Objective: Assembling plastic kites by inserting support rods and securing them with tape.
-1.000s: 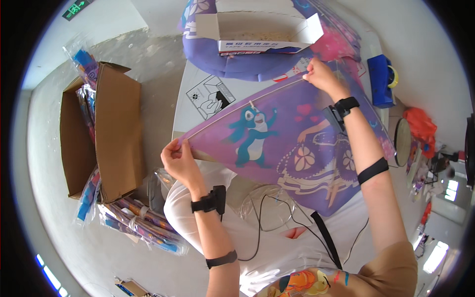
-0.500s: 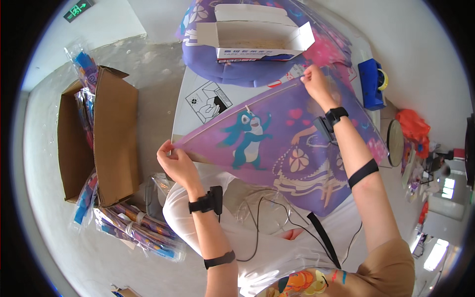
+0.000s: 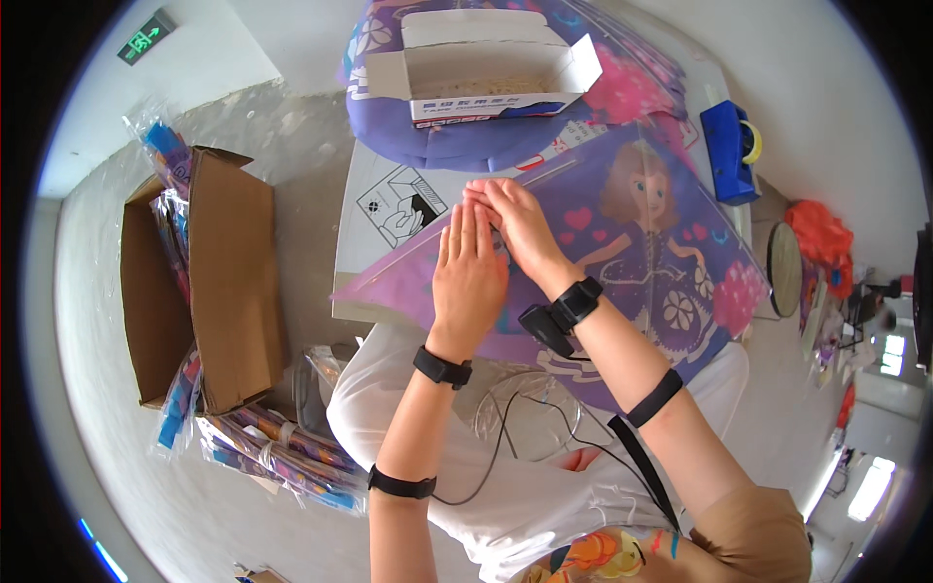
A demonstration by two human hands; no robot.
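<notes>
A purple and pink printed kite (image 3: 661,253) lies over the table's near edge and my lap, a thin rod along its upper-left edge. It bears a cartoon figure in a dress. My left hand (image 3: 470,287) lies flat on the kite near the middle of the rodded edge, fingers straight, covering most of the blue animal print. Close against it, my right hand (image 3: 522,225) has its fingers together on that edge, seemingly pinching it. The fingertips of both hands nearly meet. What lies beneath them is hidden.
On the table, an open white carton (image 3: 486,102) stands on a pile of purple kites (image 3: 408,136). A blue tape dispenser (image 3: 729,155) sits at the right edge. A brown cardboard box (image 3: 233,282) with plastic-wrapped bundles stands left, more bundles (image 3: 282,452) beside it on the floor.
My left hand has let go of the kite's left corner, and my right hand has left its upper end. Both have come together at the middle of the rodded edge.
</notes>
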